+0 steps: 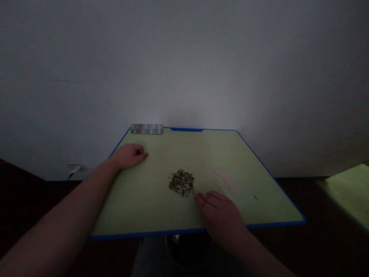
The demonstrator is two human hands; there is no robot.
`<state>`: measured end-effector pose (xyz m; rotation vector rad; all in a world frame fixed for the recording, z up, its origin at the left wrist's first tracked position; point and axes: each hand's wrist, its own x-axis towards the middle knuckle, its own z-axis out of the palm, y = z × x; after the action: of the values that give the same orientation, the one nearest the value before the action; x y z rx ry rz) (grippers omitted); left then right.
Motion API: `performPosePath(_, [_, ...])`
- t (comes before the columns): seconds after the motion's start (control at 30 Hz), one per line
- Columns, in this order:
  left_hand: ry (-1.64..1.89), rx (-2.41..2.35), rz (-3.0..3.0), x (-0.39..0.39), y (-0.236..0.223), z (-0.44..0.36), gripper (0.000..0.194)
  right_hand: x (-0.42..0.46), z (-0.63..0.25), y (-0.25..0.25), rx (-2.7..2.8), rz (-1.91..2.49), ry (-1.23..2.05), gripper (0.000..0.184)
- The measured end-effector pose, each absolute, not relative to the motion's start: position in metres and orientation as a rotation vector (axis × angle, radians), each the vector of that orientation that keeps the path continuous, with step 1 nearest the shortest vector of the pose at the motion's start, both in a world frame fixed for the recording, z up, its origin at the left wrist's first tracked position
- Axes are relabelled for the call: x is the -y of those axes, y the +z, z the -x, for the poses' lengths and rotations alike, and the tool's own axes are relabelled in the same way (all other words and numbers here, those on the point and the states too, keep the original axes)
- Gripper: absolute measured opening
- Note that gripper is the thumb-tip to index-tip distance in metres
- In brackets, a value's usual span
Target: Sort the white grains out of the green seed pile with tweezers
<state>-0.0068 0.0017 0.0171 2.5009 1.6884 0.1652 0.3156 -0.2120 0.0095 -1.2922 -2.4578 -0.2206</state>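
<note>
My left hand (130, 155) rests on the left part of the table with its fingers curled closed. A dark hollow shows between them, and whether anything is inside is hidden. Near the table's middle lies a loose pile of small dark beans or seeds (181, 181), with pale grains (184, 188) mixed in at its lower side. My right hand (216, 209) pinches a thin grey tool (193, 190), too small and dim to name, whose tip is at the pile's right edge. Beyond that hand, to the right, spreads a patch of white rice-like grains (226, 179).
The pale green table (173, 215) has a blue rim and meets a grey wall (184, 69). A blurred-out flat object (147, 129) lies at its back left corner. A small brown sliver (255, 197) lies at right. Below the front edge is a dark round container (188, 250).
</note>
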Motion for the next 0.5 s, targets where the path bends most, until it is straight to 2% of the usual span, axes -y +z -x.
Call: performPosePath(0.5, [0.187, -1.676, -2.504, -0.0009, 0.0162, 0.0072, 0.038, 0.2069, -0.3212, 0.0114, 2.467, 1.275, -0.193, 0.039])
